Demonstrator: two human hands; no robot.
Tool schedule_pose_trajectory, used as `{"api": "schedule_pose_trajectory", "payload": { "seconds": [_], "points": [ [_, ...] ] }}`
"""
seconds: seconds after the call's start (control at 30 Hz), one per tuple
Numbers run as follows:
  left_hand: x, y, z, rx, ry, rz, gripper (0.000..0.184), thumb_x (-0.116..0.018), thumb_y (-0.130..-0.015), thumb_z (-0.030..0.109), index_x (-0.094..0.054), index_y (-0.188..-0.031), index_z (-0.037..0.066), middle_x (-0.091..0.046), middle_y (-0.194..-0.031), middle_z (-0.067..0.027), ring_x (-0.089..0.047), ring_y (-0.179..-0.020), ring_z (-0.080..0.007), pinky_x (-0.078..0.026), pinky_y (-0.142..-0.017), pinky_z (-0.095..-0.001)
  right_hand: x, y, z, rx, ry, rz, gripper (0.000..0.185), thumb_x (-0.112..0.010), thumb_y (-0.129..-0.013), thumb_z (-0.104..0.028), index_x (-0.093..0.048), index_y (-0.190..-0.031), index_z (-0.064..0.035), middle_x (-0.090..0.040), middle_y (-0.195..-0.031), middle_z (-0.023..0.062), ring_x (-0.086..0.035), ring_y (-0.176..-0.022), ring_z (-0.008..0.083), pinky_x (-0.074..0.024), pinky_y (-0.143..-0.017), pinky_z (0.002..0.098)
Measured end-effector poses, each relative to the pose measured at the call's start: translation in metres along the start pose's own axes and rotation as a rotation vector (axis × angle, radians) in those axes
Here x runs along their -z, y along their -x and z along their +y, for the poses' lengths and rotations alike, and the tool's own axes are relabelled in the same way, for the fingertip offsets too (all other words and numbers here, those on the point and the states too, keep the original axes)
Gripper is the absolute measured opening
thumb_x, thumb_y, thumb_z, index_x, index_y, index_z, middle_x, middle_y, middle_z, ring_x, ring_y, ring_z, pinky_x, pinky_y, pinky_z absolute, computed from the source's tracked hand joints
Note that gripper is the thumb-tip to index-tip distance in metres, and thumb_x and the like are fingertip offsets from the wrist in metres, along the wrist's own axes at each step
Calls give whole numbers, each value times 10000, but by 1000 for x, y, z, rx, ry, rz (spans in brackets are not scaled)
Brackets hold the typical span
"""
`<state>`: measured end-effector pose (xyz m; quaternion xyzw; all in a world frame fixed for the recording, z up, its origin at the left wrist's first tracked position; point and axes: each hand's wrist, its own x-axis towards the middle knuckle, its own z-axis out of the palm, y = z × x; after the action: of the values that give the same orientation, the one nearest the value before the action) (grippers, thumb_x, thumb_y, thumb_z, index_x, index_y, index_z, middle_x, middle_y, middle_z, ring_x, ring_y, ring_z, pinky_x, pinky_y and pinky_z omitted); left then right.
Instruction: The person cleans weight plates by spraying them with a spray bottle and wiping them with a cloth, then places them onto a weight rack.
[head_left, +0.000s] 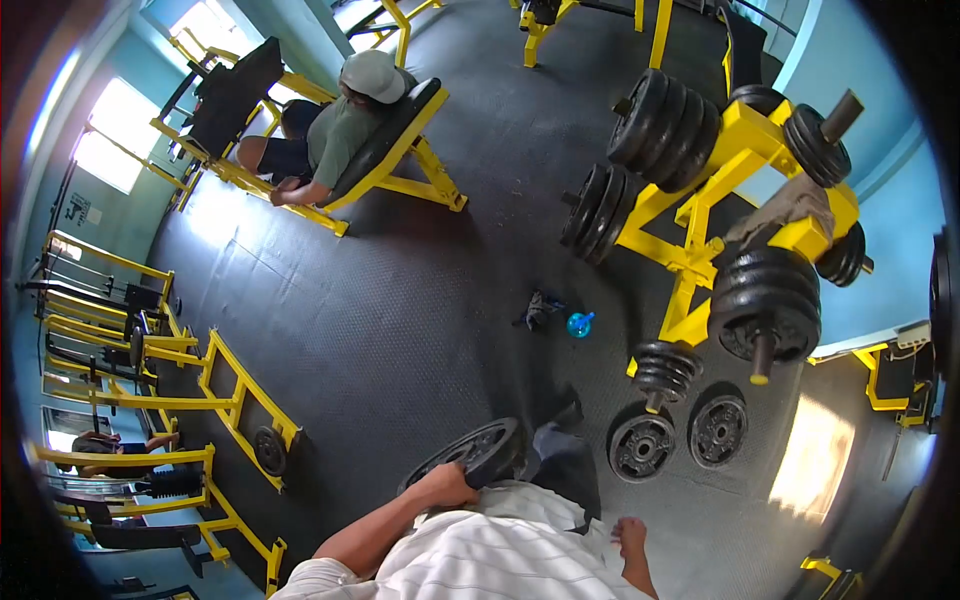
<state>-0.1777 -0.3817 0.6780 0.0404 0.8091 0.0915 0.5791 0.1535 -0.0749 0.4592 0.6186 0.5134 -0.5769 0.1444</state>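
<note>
Plate [490, 447] in L fingers [460, 479]; 2 floor plates [655, 457], rack [690, 260] to R.

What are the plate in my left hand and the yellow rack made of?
Plate in your left hand: probably cast iron, black finish, given its sheen and thick rim; rubber coating is possible. Yellow rack: likely steel, smooth paint, from even colour on squared beams.
</note>
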Motion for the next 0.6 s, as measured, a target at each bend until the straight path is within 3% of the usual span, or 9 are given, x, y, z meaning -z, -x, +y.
{"api": "schedule_pose_trajectory", "payload": {
  "seconds": [0.1,0.2,0.23,0.3,0.4,0.47,0.53,0.6],
  "points": [
    [2,-49,-30,69,55,-30,639,-706,-619,432,-643,-1051,-35,-663,-958,-204,-643,-909,-292,-490,-791,-358,5,-14,49,-289,-53,-45,122,-579,-819,-125,-602,-843,-8,-600,-730,144,-607,-585,245,-507,-443,378],
    [13,-91,-37,179,101,-51,639,-715,-621,455,-653,-1044,-20,-668,-939,-183,-642,-879,-274,-488,-775,-345,-6,-4,46,-446,-49,-8,144,-553,-840,-128,-619,-870,-4,-604,-738,168,-610,-586,275,-513,-452,413],
    [22,-101,-36,163,127,-18,613,-740,-611,442,-668,-1025,-5,-669,-936,-174,-640,-848,-257,-488,-764,-337,-12,-13,53,-470,6,3,172,-531,-861,-137,-627,-919,-7,-615,-766,182,-609,-581,290,-518,-467,440],
    [35,-138,-47,167,136,-79,604,-756,-595,424,-673,-1012,-4,-669,-943,-173,-641,-852,-255,-489,-761,-339,-17,-31,56,-466,-141,-156,209,-495,-889,-150,-643,-896,-3,-643,-805,150,-618,-608,268,-528,-506,400],
    [69,-165,-24,217,83,-164,586,-793,-550,368,-682,-984,-10,-671,-970,-183,-652,-881,-252,-495,-771,-350,-47,-53,-6,393,1006,-327,241,-550,-835,-195,-644,-699,-20,-624,-626,88,-615,-597,202,-478,-527,370],
    [68,-211,-36,228,50,-74,596,-795,-541,354,-676,-994,-15,-673,-969,-190,-653,-918,-276,-498,-795,-362,-82,-62,-57,-130,99,-153,138,-577,-810,-140,-619,-748,-24,-596,-632,70,-579,-561,190,-466,-495,327],
    [72,-244,-35,216,62,-86,601,-790,-538,359,-673,-983,-27,-667,-968,-208,-648,-934,-292,-498,-823,-365,-107,-61,-128,-245,111,-59,132,-600,-798,-140,-616,-833,-13,-614,-698,79,-589,-590,182,-479,-511,321],
    [81,-281,-29,215,151,-48,666,-791,-529,376,-646,-1008,-64,-662,-967,-226,-640,-961,-302,-505,-819,-360,-118,-76,-137,-90,124,-130,162,-625,-804,-166,-616,-887,-28,-640,-780,85,-612,-634,162,-479,-492,283]
  ]
}}
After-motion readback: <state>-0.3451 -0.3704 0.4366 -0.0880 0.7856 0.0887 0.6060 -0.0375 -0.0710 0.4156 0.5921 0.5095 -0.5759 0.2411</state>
